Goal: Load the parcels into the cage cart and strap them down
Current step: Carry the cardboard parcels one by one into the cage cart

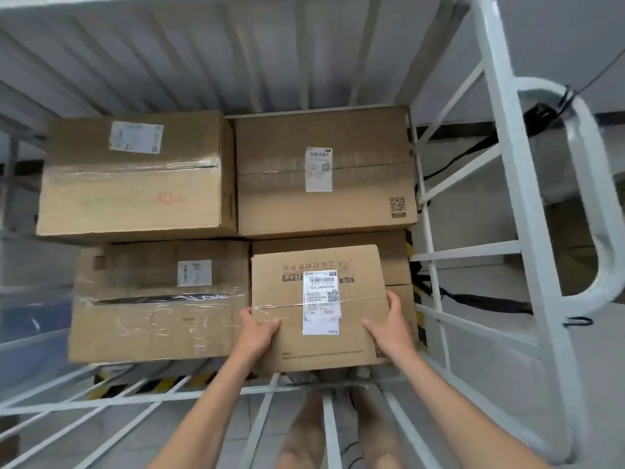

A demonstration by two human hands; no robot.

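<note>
Small parcel [319, 346] is held in both hands: the left hand [260, 330] is curled over its near-left edge and the right hand [389, 328] clasps the near-right edge. It is above a lower box [395, 257] at the front right of the cage cart [504, 164], beside three bigger boxes [135, 174]. I cannot tell whether it is resting yet. Loading is the step in hand. Next it should be set flat and released, and then the black straps [483, 302] on the right rails taken up.

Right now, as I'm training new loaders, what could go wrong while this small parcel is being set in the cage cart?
The small parcel is smaller than the lower box under it, so it may slide about. The left hand sits close beside the neighbouring box and could get pinched. The strap hangs at the side of the cage cart, so nothing is secured yet.
</note>
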